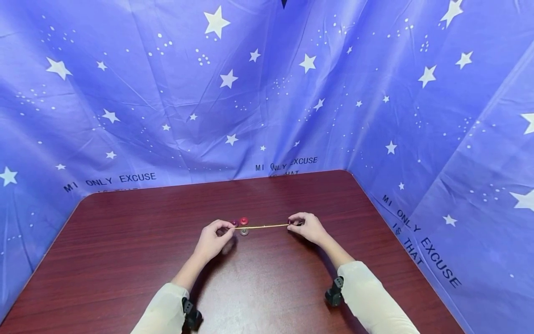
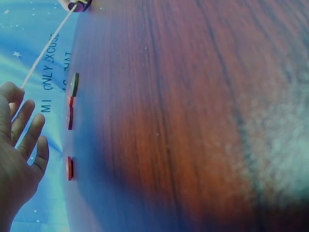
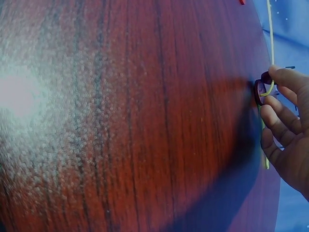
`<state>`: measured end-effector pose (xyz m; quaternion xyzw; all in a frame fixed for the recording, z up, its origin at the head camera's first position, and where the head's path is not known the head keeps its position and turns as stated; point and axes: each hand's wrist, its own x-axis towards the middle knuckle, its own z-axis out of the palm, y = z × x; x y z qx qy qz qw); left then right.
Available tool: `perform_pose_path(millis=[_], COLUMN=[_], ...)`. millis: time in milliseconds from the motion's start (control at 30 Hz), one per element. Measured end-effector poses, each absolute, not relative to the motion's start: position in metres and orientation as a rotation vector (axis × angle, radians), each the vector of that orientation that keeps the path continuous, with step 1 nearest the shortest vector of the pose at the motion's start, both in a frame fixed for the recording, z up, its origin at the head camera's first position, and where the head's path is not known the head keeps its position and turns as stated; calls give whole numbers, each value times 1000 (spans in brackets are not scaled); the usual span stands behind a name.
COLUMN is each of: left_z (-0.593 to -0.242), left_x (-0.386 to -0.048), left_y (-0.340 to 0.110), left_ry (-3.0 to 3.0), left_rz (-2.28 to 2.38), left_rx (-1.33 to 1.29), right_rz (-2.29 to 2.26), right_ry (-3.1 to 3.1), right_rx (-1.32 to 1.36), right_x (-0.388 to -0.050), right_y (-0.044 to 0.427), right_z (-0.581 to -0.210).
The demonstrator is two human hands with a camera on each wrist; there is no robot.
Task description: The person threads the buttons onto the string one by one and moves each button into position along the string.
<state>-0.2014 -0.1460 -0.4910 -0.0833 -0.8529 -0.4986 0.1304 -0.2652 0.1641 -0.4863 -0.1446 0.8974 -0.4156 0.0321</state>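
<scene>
A thin yellow string runs taut between the two hands just above the table. My left hand pinches one end between thumb and index finger; in the left wrist view its other fingers spread loosely. At the far end, my right hand holds a dark purple button with the string passing through it, and a yellow tail hangs below. By the left fingertips lie a red button, a grey-green button and a purple button. Another red button shows in the left wrist view.
The dark red wood-grain table has rounded far corners. Blue cloth with white stars hangs behind it and along the right side. Black wrist cameras sit on both pale sleeves.
</scene>
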Motion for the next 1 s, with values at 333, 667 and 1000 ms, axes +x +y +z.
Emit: perform_pose_path(millis=[333, 667, 1000], left_z=[-492, -492, -493], left_x=[-201, -200, -199], left_y=[-146, -146, -145], left_ry=[-2466, -2461, -2465], left_rz=[-1465, -1470, -1461], left_rx=[-254, -265, -254], right_rz=[-1290, -1255, -1232], right_ry=[2763, 2810, 2833], right_rx=[-434, -468, -478], right_x=[-265, -265, -265], right_y=[167, 170, 174], right_z=[-486, -487, -488])
